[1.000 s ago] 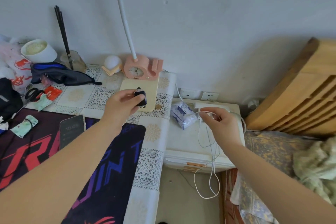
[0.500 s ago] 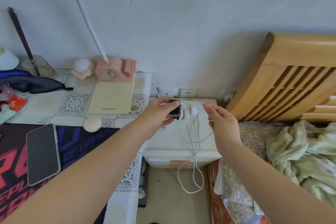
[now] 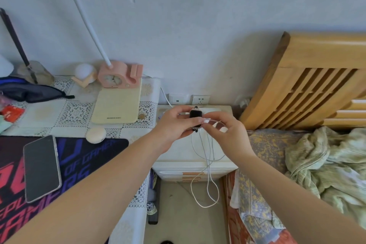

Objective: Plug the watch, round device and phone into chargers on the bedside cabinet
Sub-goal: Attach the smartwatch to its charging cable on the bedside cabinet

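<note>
My left hand holds the small black watch above the white bedside cabinet. My right hand pinches the end of a white charging cable against the watch's right side. Whether the two are joined is hidden by my fingers. Several white cables trail off the cabinet's front toward the floor. The phone lies face up on the dark mouse mat at the left. The round white device rests on the lace cloth beside the mat.
Two wall sockets sit just behind the cabinet. A pink clock lamp and a cream pad stand on the desk to the left. A wooden headboard and a bed with rumpled bedding lie to the right.
My left hand carried the watch from the desk over to the cabinet. My right hand brought the cable end up against the watch. The view swung to the right.
</note>
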{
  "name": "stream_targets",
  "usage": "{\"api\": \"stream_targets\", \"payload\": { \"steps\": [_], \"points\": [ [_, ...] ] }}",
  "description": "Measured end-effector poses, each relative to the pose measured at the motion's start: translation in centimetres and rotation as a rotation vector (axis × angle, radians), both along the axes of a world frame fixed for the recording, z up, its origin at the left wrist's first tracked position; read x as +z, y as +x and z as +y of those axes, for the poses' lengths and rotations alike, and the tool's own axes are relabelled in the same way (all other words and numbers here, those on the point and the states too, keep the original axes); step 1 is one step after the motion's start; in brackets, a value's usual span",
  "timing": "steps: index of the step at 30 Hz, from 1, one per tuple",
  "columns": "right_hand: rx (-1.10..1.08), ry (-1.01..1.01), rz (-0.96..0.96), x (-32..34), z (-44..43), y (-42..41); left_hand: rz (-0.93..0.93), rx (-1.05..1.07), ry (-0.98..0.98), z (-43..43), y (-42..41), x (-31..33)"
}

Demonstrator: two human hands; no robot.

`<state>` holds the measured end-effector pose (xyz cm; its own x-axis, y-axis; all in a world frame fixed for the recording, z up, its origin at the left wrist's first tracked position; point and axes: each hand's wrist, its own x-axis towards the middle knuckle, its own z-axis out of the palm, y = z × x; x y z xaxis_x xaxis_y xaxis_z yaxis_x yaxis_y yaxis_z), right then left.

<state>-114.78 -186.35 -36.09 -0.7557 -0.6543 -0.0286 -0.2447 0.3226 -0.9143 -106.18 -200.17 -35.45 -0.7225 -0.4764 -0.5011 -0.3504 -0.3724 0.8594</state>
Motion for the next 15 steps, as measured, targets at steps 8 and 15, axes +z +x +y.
{"api": "stream_targets", "payload": {
  "steps": [8, 15],
  "points": [
    [-0.164, -0.029, 0.006, -0.3, -0.4, -1.2, 0.097, 0.077, 0.07, -0.9, 0.6, -0.3],
    [-0.13, 0.042, 0.009, -0.7, -0.9, -1.2, 0.141, 0.064, 0.169, -1.3, 0.6, -0.4]
  ]
}}
